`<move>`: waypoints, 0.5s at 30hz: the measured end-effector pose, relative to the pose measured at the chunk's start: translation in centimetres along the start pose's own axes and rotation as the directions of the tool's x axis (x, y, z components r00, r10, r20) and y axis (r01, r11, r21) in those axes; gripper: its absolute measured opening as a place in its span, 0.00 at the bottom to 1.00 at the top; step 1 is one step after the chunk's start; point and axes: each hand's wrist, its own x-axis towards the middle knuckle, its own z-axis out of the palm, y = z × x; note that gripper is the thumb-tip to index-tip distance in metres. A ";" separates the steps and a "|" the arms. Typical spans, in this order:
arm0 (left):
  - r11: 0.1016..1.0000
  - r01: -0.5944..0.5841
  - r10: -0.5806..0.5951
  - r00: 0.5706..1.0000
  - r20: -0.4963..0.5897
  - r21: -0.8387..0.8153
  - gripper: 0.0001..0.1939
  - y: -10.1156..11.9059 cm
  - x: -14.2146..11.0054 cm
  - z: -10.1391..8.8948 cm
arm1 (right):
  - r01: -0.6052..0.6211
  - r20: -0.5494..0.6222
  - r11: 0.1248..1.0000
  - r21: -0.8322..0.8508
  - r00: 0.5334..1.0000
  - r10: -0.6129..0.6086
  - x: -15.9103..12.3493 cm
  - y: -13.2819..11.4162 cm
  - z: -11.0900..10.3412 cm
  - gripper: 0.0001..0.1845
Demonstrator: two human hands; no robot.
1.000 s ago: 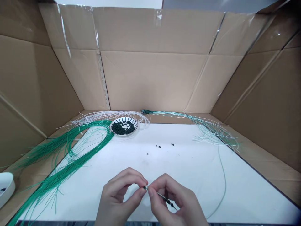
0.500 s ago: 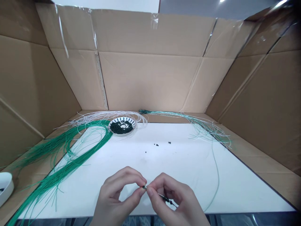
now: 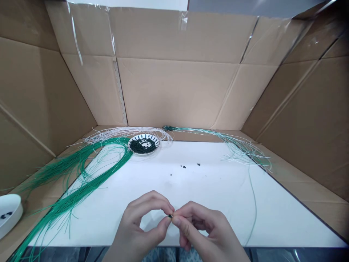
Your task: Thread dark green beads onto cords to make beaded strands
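Piece: one, dark, small, between both hands above the board [image 3: 218, 203]'s near edge.
Left hand [image 3: 144, 225]: one, thumb and index pinching the piece [image 3: 170, 216].
Right hand [image 3: 201, 225]: one, thumb and index pinched at its right end.
Plate [image 3: 143, 144]: one, beads inside.
Bowl [image 3: 10, 214]: one.

Bare white board [image 3: 215, 196] right of the hands [image 3: 172, 215]; green strands [image 3: 89, 185] blocking the left.

the plate [image 3: 157, 148] sits left of the loose beads [image 3: 184, 167], on the board [image 3: 218, 189].
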 end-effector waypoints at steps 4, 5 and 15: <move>0.997 -0.008 0.008 1.000 0.000 0.075 0.18 -0.3 0.0 0.2 | -0.058 -0.007 0.986 0.159 0.998 0.060 0.5 0.5 -0.1 0.18; 0.996 0.012 -0.011 1.000 -0.008 0.084 0.19 -0.5 0.0 0.3 | -0.068 -0.009 0.980 0.189 0.997 0.071 0.7 0.6 -0.2 0.19; 0.986 0.154 -0.156 0.987 0.045 0.057 0.08 -1.5 0.5 0.8 | 0.065 -0.101 0.998 -0.010 0.993 -0.065 1.6 2.6 -0.6 0.12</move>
